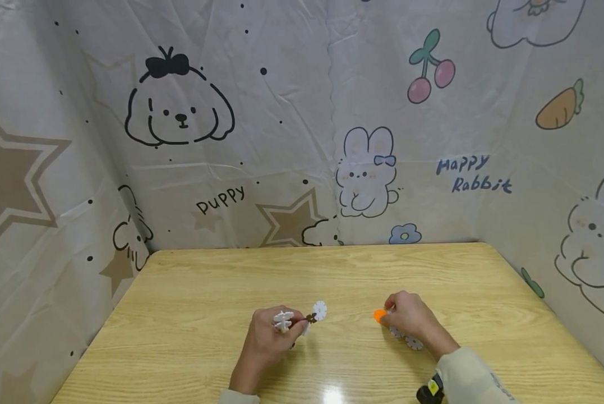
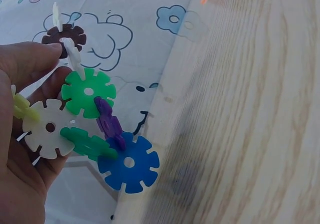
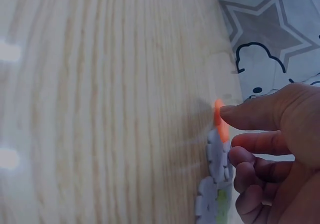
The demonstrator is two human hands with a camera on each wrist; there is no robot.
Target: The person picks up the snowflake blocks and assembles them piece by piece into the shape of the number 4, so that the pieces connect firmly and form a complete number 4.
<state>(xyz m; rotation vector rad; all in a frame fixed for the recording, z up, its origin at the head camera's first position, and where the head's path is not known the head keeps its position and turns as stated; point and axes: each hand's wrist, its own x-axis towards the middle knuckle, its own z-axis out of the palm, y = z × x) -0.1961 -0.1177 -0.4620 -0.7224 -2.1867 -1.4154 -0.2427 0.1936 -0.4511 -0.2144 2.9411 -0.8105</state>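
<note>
Hands were apart over the table [image 1: 190, 292], one to each side. On the left, the left hand [image 1: 273, 339] gripped a chain [image 2: 85, 101] of slotted discs, its thumb on the brown disc [image 2: 75, 34]. That hold probably steadied the chain near one end while the white disc [image 1: 319, 310] at the tip stuck out free to the right. The green disc [image 2: 102, 83] and blue disc [image 2: 142, 159] stood out clear of the fingers, linked through their slots, which seemingly spared the hand from gripping each piece.

On the right, the right hand [image 1: 413, 317] bent over the orange disc [image 1: 379, 316] with curled fingers. Its thumb touched the disc, but I could not tell whether the fingers pinched it. Pale discs [image 1: 414, 342] were just beside it, toward the near right, with a lime disc [image 3: 221, 204] among them; the low, sideways reach likely suited pieces so close to the tabletop.
</note>
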